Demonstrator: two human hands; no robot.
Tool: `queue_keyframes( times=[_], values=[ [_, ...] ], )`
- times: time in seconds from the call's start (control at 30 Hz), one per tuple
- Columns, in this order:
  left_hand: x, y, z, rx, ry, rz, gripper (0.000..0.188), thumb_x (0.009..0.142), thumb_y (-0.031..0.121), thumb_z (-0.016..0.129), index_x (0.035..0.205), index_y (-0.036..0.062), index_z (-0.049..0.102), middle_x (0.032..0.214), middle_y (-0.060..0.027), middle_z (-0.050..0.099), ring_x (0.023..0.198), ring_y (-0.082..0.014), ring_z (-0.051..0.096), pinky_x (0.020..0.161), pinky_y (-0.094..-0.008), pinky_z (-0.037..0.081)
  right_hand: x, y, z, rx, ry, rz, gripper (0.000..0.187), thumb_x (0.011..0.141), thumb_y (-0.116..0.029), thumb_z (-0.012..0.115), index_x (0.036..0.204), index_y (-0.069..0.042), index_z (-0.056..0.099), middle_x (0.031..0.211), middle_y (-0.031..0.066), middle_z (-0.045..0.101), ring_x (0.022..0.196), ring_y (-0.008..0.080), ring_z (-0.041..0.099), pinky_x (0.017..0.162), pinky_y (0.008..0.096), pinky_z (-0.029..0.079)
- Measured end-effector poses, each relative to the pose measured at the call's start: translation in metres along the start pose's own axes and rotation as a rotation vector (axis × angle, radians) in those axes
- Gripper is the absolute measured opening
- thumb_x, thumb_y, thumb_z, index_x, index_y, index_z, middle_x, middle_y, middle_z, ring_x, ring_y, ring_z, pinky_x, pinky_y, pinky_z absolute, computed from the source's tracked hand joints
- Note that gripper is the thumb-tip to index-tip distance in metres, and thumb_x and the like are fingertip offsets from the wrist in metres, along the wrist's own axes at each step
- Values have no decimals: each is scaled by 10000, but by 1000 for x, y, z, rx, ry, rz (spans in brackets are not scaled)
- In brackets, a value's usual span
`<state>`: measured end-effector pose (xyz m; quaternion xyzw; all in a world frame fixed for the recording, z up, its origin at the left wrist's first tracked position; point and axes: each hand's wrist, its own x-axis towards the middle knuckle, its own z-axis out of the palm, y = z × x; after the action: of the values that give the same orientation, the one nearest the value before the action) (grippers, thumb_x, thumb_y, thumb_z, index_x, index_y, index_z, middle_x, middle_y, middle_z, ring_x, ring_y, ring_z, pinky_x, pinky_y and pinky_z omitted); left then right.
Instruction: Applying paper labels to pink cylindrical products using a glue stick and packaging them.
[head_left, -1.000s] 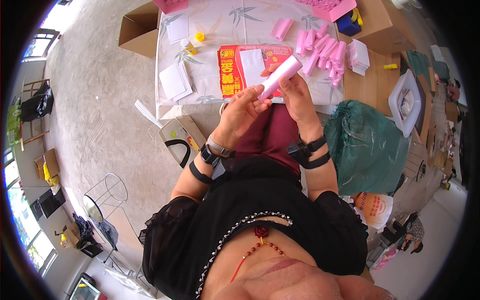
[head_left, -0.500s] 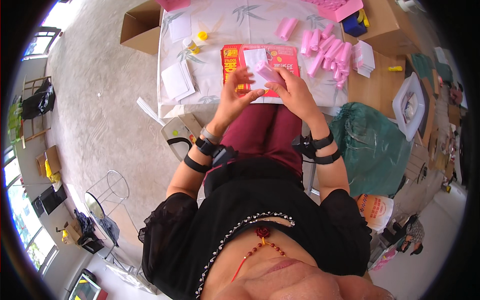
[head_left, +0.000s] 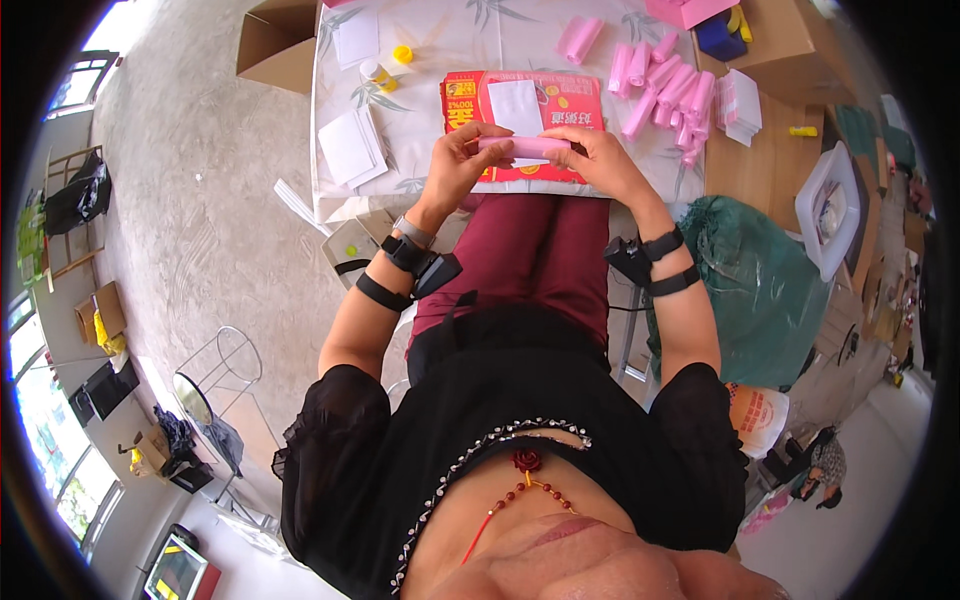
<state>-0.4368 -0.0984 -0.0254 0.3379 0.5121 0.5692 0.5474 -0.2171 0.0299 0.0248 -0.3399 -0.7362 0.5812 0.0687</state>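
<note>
A small pink roll [head_left: 526,148] lies crosswise between my hands, just above the near part of a red and yellow printed packet [head_left: 574,98]. My left hand [head_left: 464,160] pinches its left end and my right hand [head_left: 590,157] grips its right end. Behind the roll, a white paper sheet [head_left: 514,104] lies on the packet; its lower part is partly covered by the roll. To the right of the packet, several similar pink rolls [head_left: 668,88] are heaped on the patterned tablecloth [head_left: 420,40].
On the table's left are a stack of white sheets [head_left: 350,146], a small white bottle [head_left: 374,74] and a yellow cap [head_left: 403,54]. A stack of cards [head_left: 740,104] stands right of the rolls. Cardboard boxes [head_left: 270,45] flank the table; a green sack [head_left: 750,300] sits at my right.
The pink roll has turned from tilted in my right hand to lying level. My left hand, earlier apart from it with fingers spread, has closed on its left end.
</note>
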Motion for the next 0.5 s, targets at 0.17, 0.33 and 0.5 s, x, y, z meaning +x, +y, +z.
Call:
queue_keyframes(
  times=[0.17, 0.33, 0.5],
  values=[
    [20, -29, -15, 190, -6, 34, 205, 975, 109, 751, 1146, -1, 724, 990, -74, 769, 901, -130, 731, 796, -290, 584, 27, 37, 1, -139, -17, -77, 307, 997, -148, 679, 1288, -52, 699, 1003, 115, 723, 945, 222, 689, 869, 344, 539],
    [36, -35, -18, 695, 75, 284, 229, 891, 131, 802, 1109, 82, 750, 1006, -71, 768, 938, -211, 719, 841, -358, 570, 50, 76, 13, -410, 194, -363, 289, 971, -178, 700, 1241, -74, 700, 1179, 133, 706, 1096, 348, 654, 955, 449, 535],
    [40, -44, -14, 892, 103, 465, 213, 840, 122, 809, 1041, 93, 744, 995, -73, 750, 994, -296, 670, 885, -408, 552, 57, 94, 18, -533, 333, -517, 292, 894, -122, 745, 1181, -99, 697, 1157, 90, 708, 1099, 333, 643, 963, 452, 537]
  ],
)
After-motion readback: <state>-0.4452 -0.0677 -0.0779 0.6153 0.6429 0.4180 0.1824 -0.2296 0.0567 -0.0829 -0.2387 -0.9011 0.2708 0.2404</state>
